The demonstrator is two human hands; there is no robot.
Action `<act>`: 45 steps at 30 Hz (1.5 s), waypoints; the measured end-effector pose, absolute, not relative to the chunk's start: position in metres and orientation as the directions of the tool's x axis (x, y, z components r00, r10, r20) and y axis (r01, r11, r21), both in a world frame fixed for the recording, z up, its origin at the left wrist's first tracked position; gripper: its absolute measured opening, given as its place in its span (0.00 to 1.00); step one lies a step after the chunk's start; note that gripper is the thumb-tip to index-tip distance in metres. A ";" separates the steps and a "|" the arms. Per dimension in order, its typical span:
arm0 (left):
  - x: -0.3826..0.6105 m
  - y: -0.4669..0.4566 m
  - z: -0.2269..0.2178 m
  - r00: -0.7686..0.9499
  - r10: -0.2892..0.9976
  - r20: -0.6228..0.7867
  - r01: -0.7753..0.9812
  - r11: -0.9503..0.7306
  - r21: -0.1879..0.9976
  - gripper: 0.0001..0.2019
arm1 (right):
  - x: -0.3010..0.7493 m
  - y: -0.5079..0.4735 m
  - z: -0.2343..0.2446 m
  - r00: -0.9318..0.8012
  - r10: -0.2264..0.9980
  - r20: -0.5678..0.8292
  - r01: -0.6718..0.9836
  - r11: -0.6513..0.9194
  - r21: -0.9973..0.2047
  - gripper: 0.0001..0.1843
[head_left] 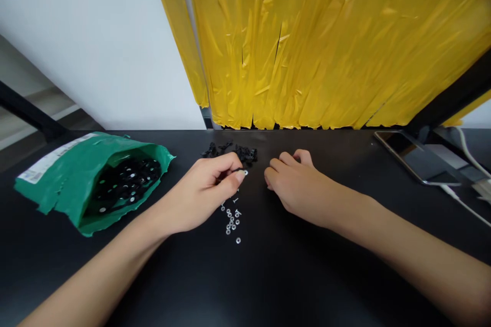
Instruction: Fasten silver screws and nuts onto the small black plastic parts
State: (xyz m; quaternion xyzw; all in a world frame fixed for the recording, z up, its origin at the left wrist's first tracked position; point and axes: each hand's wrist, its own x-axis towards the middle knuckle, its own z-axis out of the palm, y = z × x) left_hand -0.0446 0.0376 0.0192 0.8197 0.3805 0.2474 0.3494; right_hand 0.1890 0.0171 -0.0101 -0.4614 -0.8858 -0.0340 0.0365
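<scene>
One small metal-ended piece (246,172) sits pinched in the left hand (200,189), its tip facing the right hand (293,184) — curled, its grip impossible to tell — while loose washers (231,223) lie nearer the left hand, toward the table's near edge.

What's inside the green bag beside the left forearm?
Through the open mouth of the green bag, a pile of small black pieces shows, with round silvery spots among them. The bag's walls and the top pieces cover whatever lies deeper.
</scene>
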 end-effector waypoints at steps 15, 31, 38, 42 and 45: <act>-0.034 0.024 0.008 0.657 0.752 -0.051 0.083 -0.005 0.997 0.18 | 0.208 0.008 0.011 -0.414 0.903 0.118 0.494 0.332 -0.804 0.02; -0.013 -0.002 0.015 0.798 0.570 -0.196 -0.301 0.658 0.690 0.19 | 0.188 -0.027 0.007 -0.129 0.877 0.463 0.021 0.469 -0.883 0.06; -0.011 -0.007 0.016 0.850 0.491 -0.189 -0.287 0.733 0.616 0.18 | 0.201 -0.025 0.015 -0.322 0.598 0.734 0.240 0.801 -0.548 0.11; -0.009 -0.011 0.014 0.884 0.427 -0.191 -0.248 0.774 0.583 0.20 | 0.208 -0.027 0.017 -0.396 0.495 0.773 0.299 0.866 -0.401 0.14; -0.008 -0.013 0.013 0.900 0.392 -0.190 -0.227 0.794 0.564 0.21 | 0.210 -0.030 0.017 -0.412 0.497 0.764 0.354 0.860 -0.369 0.15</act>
